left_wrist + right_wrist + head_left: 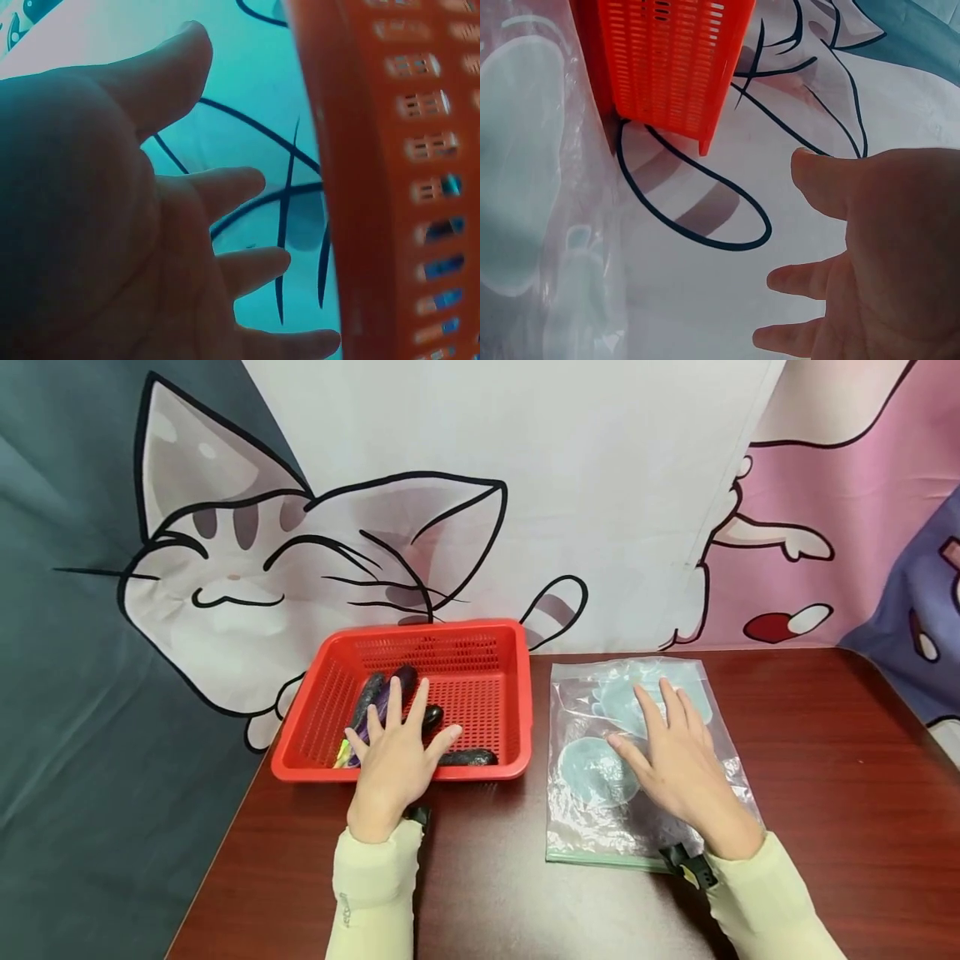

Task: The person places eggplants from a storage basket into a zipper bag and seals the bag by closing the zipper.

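In the head view a red plastic basket point(480, 693) holds a long purple eggplant point(381, 706), dark cucumber-like vegetables point(468, 757) and a dark rounded one point(432, 718). My left hand point(393, 764), fingers spread and holding nothing, hovers over the basket's front edge. Over a clear plastic bag point(592, 839) with pale blue prints, my right hand point(682, 768) is spread too, with nothing in it. The left wrist view has the left hand point(172, 225) beside the basket wall point(337, 187); in the right wrist view the right hand point(885, 255) faces the bag point(592, 300) and basket point(667, 67).
A brown wooden table point(487, 893) bears the basket on the left and the bag to its right. Behind the table hangs a cloth point(600, 485) with cartoon drawings, and a dark green cloth point(75, 693) hangs at the left. Black bands point(690, 866) are on the wrists.
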`<state>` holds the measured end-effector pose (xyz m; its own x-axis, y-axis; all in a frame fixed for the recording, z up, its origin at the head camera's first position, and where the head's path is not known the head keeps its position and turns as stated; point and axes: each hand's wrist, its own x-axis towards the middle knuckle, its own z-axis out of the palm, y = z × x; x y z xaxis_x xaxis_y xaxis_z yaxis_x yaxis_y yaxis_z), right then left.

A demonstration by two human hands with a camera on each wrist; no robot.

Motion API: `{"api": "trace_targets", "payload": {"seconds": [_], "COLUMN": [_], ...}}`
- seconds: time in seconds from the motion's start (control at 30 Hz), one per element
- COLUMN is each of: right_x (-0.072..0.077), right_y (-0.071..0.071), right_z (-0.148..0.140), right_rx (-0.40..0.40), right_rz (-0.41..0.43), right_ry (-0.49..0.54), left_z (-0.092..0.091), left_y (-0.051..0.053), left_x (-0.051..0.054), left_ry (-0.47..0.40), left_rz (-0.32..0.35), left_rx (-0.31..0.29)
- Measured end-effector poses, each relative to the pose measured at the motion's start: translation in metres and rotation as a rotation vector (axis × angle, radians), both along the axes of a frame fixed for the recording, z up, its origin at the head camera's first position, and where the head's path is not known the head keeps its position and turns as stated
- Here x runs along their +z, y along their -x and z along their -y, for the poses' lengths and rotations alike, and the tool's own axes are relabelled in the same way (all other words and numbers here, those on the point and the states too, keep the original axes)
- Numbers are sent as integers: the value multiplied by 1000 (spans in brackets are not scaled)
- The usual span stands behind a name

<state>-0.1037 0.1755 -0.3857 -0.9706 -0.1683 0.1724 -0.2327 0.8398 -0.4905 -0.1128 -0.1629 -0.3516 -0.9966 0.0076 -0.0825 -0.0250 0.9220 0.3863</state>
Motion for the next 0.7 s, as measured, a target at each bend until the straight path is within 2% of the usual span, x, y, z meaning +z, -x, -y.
{"api": "trace_targets", "payload": {"seconds": [0.23, 0.37, 0.5, 0.7], "right_x": [-2, -3, -4, -6], "right_y": [-2, -3, -4, -6], "right_z": [-8, -10, -11, -12], "right_rx": [20, 43, 61, 95], "right_rz": [-21, -19, -5, 1], "right_ry": [-7, -34, -58, -98], "left_z": [14, 21, 27, 32], "left_y": [5, 5, 4, 11], "left_x": [-3, -2, 4, 17], "left_ry": [20, 60, 107, 154], "left_rz": [46, 68, 90, 95], "left_rx": [15, 12, -8, -52]}}
